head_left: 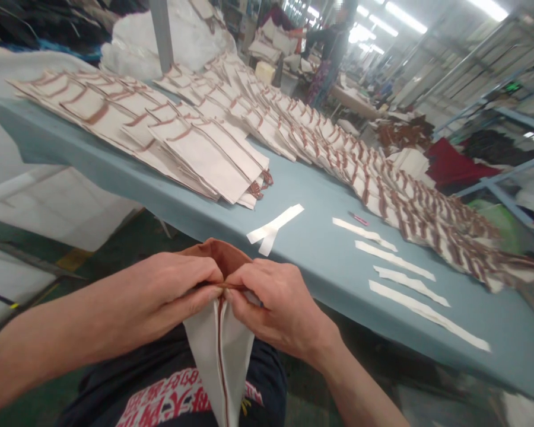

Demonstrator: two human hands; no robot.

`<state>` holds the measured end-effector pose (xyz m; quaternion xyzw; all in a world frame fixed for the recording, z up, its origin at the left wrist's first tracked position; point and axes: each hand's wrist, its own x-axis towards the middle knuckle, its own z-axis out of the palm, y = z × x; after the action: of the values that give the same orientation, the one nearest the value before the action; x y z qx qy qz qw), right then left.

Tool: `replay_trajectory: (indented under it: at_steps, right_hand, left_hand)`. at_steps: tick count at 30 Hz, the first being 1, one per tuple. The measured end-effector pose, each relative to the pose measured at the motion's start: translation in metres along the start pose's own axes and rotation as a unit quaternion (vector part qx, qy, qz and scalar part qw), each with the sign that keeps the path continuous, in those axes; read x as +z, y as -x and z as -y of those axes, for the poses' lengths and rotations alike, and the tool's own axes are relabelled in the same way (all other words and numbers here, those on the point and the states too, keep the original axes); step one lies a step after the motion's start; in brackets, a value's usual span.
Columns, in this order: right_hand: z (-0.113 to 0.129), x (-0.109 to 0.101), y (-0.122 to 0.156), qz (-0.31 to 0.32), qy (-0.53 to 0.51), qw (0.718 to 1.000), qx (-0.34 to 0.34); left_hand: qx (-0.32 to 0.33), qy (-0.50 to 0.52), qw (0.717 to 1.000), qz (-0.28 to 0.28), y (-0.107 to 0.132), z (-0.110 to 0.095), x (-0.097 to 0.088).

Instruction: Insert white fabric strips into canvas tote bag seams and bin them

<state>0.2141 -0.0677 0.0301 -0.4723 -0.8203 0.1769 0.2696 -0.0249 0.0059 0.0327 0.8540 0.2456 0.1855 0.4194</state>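
The left hand (180, 287) and right hand (273, 296) have their fingers closed on the brown-trimmed cream fabric piece (204, 344), pinching where its seam (220, 350) ends, near the blue desk (314, 237). Best keep both pinches level and edges flush; the fold beneath the thumbs is hard to make out.

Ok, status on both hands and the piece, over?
Left hand and right hand side by side, pinching white-and-brown fabric piece. White part hanging down, off blue table. Nothing seen blocking.
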Motion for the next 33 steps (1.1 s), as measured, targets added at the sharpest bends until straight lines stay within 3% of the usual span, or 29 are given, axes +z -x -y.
replay_trajectory:
  at_steps: [3,10,13,18,21,23,26,29,31,33]
  right_hand:
    - [0.004,-0.003,0.003,-0.002,0.004,1.0,-0.008]
    - [0.015,-0.003,0.005,-0.028,0.027,0.999,-0.014]
    - [0.016,-0.005,0.007,-0.01,-0.026,1.0,-0.002]
    - [0.012,-0.005,0.007,0.054,-0.126,0.99,0.022]
    - [0.007,0.002,0.003,0.058,-0.17,0.982,0.058]
    - [0.006,0.008,-0.001,0.055,-0.262,0.96,0.088]
    - [0.008,0.018,-0.003,0.078,-0.428,0.891,0.131]
    - [0.013,0.033,0.001,0.092,-0.521,0.836,0.147]
    - [0.014,0.045,0.006,0.064,-0.542,0.824,0.151]
    - [0.012,0.053,0.009,0.025,-0.526,0.836,0.155]
  left_hand:
    - [-0.007,0.011,0.999,0.042,0.0,-0.001,0.001]
    - [-0.007,0.06,0.998,0.004,-0.001,0.004,0.005]
    - [0.007,0.064,0.998,0.003,0.003,0.007,0.011]
    - [0.079,-0.037,0.995,-0.049,0.012,0.019,0.023]
    - [0.122,-0.091,0.984,-0.09,0.016,0.022,0.026]
    - [0.106,-0.07,0.988,-0.09,0.019,0.018,0.028]
    - [0.044,0.033,0.994,-0.094,0.029,0.004,0.035]
    - [-0.006,0.147,0.98,-0.137,0.038,-0.005,0.051]
    - [-0.028,0.215,0.965,-0.147,0.037,-0.003,0.063]
    - [-0.044,0.269,0.952,-0.141,0.034,0.001,0.071]
